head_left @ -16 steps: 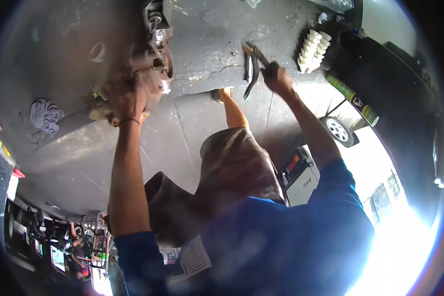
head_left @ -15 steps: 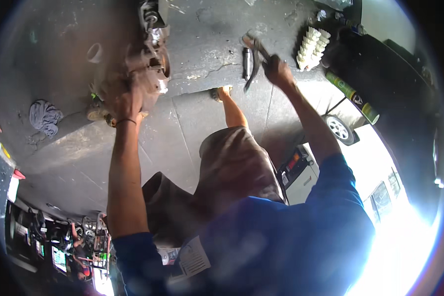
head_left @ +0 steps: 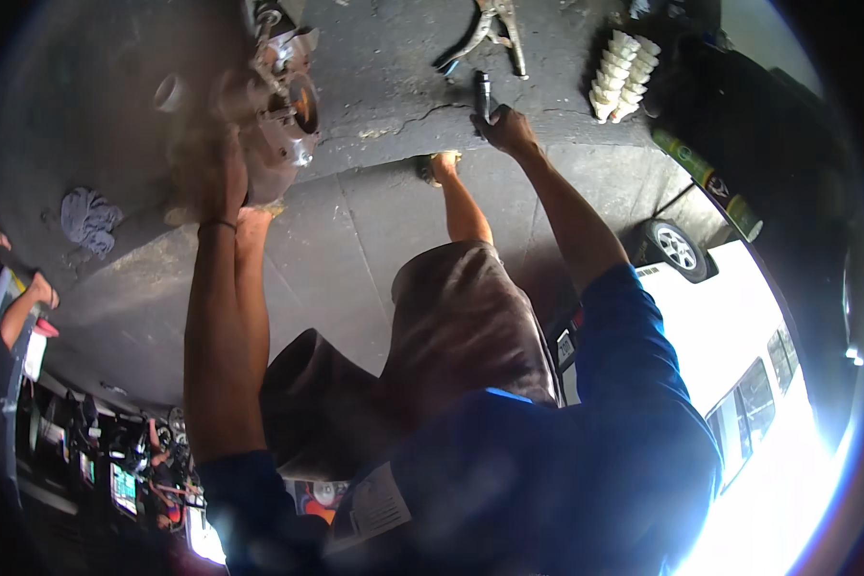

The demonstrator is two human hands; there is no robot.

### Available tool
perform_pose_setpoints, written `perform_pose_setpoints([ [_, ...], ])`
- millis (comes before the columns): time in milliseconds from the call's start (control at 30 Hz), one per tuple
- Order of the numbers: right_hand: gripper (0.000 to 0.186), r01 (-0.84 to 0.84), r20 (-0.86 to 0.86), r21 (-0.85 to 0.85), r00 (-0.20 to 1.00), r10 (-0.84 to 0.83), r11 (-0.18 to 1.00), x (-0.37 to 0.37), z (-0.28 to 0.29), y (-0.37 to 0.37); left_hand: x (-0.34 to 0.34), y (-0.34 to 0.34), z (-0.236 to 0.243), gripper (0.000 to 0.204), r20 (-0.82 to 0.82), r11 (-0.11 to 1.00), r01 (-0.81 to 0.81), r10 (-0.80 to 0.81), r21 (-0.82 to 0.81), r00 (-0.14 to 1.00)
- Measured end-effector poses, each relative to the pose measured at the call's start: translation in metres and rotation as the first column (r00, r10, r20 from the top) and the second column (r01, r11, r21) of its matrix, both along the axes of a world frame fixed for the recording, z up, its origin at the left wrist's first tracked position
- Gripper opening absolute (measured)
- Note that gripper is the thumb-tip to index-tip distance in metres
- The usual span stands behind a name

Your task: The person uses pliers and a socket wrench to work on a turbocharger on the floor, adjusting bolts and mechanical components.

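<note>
- Head view, step in hand: the left hand (head_left: 223,182) braces a grimy metal engine part (head_left: 276,106) on the concrete floor (head_left: 374,269), fingers spread flat against its near side. The right hand (head_left: 509,130) is wrapped round a short dark tool (head_left: 483,94) whose tip sticks out just beyond the knuckles.
- By my reading the work stands between picking a tool and putting it to the part. The next move calls for swinging the right hand across to the left, where the part sits under the other fingers, while the left keeps it from rocking.
- The part: a lumpy casting, tan with dirt, with a round bore facing right and a thin rod or lever rising from its top. It rests on the floor, touching the left palm.
- Just beyond the right fingertips lie pliers (head_left: 494,29), handles apart, untouched. To the right of that hand stands a stack of white ribbed pieces (head_left: 624,72). Well to the left of the left fingers lies a crumpled grey rag (head_left: 88,216).
</note>
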State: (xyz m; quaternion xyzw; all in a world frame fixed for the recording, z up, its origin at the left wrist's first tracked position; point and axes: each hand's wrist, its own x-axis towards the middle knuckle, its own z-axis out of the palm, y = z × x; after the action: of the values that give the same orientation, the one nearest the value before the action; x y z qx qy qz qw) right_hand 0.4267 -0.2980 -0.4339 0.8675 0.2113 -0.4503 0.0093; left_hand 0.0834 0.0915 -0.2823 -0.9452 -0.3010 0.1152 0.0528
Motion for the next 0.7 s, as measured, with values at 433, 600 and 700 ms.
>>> perform_pose_setpoints([
  [433, 0.034, 0.286, -0.249, 0.179, 0.939, -0.238, 0.941, 0.008, 0.128, 0.007, 0.047, -0.016, 0.049, 0.065, -0.014, 0.768, -0.588, 0.605, -0.255, 0.796],
  [600, 0.028, 0.522, -0.69, 0.435, 0.717, -0.1, 0.734, 0.02, 0.181, 0.042, 0.057, -0.017, 0.041, 0.067, 0.048, 0.753, -0.596, 0.631, -0.278, 0.774],
  [700, 0.025, 0.4, -0.585, 0.492, 0.81, -0.047, 0.774, 0.004, 0.193, 0.08, 0.058, -0.014, 0.052, 0.069, 0.005, 0.724, -0.627, 0.656, -0.288, 0.755],
])
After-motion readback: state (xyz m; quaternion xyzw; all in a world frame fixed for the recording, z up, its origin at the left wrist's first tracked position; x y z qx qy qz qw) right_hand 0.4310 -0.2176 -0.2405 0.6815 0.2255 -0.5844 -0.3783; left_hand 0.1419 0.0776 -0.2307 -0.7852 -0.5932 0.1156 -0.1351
